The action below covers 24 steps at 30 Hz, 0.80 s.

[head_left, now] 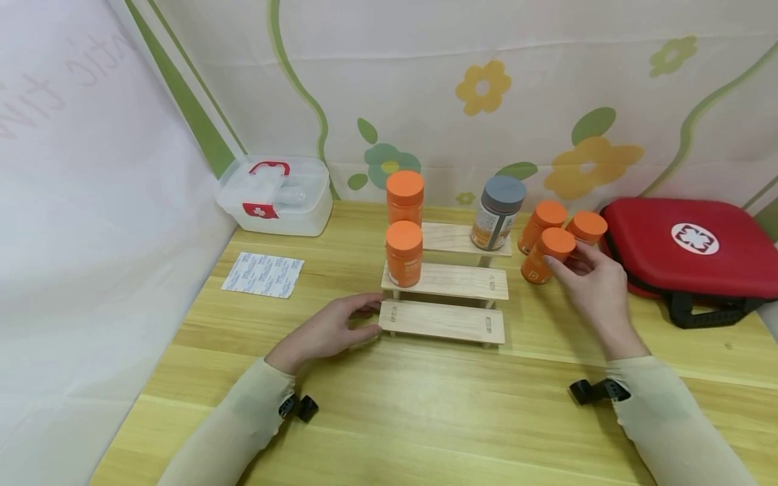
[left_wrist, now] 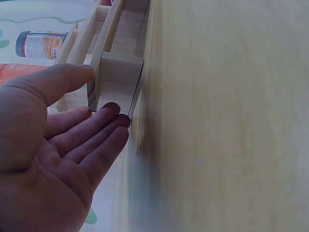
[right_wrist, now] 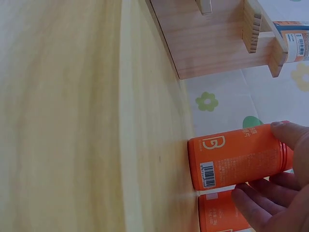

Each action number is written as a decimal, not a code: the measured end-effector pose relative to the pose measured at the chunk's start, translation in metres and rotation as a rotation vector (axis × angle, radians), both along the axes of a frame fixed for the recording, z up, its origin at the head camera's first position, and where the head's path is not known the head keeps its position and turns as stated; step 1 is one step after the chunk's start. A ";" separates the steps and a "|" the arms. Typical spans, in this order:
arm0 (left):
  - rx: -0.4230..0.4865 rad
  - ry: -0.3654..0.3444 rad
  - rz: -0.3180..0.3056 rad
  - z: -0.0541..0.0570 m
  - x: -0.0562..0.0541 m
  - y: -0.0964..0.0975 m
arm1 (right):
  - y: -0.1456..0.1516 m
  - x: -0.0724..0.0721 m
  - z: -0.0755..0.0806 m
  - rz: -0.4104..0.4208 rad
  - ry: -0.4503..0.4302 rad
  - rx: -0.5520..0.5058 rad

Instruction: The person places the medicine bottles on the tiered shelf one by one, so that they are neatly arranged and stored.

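Observation:
A three-step wooden display rack (head_left: 442, 320) stands mid-table. My left hand (head_left: 328, 329) is at the left end of its lowest step, thumb and fingertips touching the wood and fingers relaxed. With thumb and fingers my right hand (head_left: 598, 287) grips an orange bottle (head_left: 539, 260) near its cap; the right wrist view shows the base of this orange bottle (right_wrist: 231, 157) close to the tabletop. Two more orange bottles (head_left: 543, 223) stand right behind it, one partly covered by my fingers. On the rack are an orange bottle (head_left: 404, 256) on the middle step, another behind it, and a grey-capped jar (head_left: 497, 214) on the top step.
A red first-aid case (head_left: 687, 253) with a black handle lies at the right. At the back left stands a clear box (head_left: 298, 206) with a red handle and cross label. A white printed packet (head_left: 263, 275) lies before it. A flower-printed curtain (head_left: 389, 88) hangs behind.

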<state>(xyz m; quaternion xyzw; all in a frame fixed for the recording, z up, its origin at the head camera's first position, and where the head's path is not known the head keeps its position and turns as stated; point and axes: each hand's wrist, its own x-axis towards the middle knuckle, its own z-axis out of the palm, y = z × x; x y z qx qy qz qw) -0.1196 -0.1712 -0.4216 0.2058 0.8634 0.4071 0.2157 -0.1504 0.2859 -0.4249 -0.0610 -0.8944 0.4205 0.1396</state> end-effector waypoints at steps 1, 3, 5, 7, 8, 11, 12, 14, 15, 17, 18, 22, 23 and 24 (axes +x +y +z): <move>0.000 0.001 0.000 0.000 0.000 0.000 | 0.000 0.000 0.000 -0.001 0.000 -0.003; 0.000 0.002 0.000 0.000 0.000 0.000 | -0.001 0.000 0.000 -0.003 0.000 -0.010; 0.001 0.002 -0.002 0.000 0.000 0.000 | -0.001 0.000 -0.001 -0.003 -0.005 -0.022; 0.001 0.002 -0.003 0.000 0.000 0.000 | -0.001 0.000 -0.001 -0.003 -0.012 -0.032; 0.001 0.002 -0.002 0.000 0.000 0.000 | -0.001 0.000 -0.001 -0.001 -0.014 -0.035; -0.001 0.004 0.000 0.000 0.000 0.000 | -0.002 0.000 0.000 0.003 -0.017 -0.046; -0.002 0.006 -0.001 -0.001 0.000 0.000 | -0.002 0.000 0.000 0.005 -0.016 -0.048; -0.002 0.011 -0.003 -0.001 0.000 0.000 | -0.002 0.000 0.000 0.005 -0.014 -0.051; -0.001 0.014 -0.005 -0.002 0.000 0.000 | -0.002 0.001 0.001 0.006 -0.013 -0.052; 0.000 0.020 -0.009 -0.002 -0.001 0.000 | -0.002 0.001 0.001 0.005 -0.011 -0.049; 0.000 0.023 -0.011 -0.002 -0.001 0.000 | -0.002 0.001 0.001 0.005 -0.010 -0.048; 0.002 0.027 -0.012 -0.003 -0.001 0.000 | -0.002 0.002 0.002 0.004 -0.009 -0.052; 0.004 0.026 -0.012 -0.003 -0.001 0.000 | -0.002 0.002 0.003 0.002 -0.010 -0.053; 0.005 0.026 -0.012 -0.003 -0.001 0.000 | -0.002 0.002 0.003 0.001 -0.012 -0.057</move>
